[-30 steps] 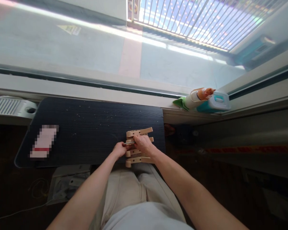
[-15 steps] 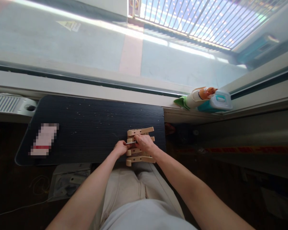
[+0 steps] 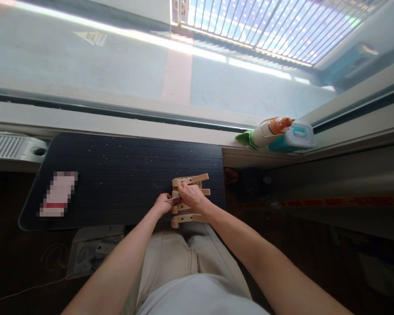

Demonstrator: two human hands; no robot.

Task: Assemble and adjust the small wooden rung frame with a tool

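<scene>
My left hand [image 3: 163, 204] is closed at the left side of a light wooden piece, its fingertips pinched at a thin metal rod [image 3: 171, 199]. The rod's right end meets the fingers of my right hand [image 3: 192, 195], which curl down over the middle of the wooden piece. Several parallel bars with dark holes make up this wooden piece [image 3: 188, 180]; its nearest bar [image 3: 185, 218] lies by the table's front edge, against my lap. Printed brown material shows between the bars. My right hand hides the middle bars, and the exact grip on the rod is partly hidden.
The black table [image 3: 118, 175] has small pale crumbs on it and a blurred-out pink rectangle [image 3: 59, 194] at left. On the window ledge stand a white bottle with an orange top [image 3: 265, 132] and a teal-lidded box [image 3: 297, 135]. A white bin [image 3: 95, 251] sits below.
The metal rod has shifted a little left and its left end has tipped down. My right hand has moved slightly left over the bars. The whole view has drifted slightly.
</scene>
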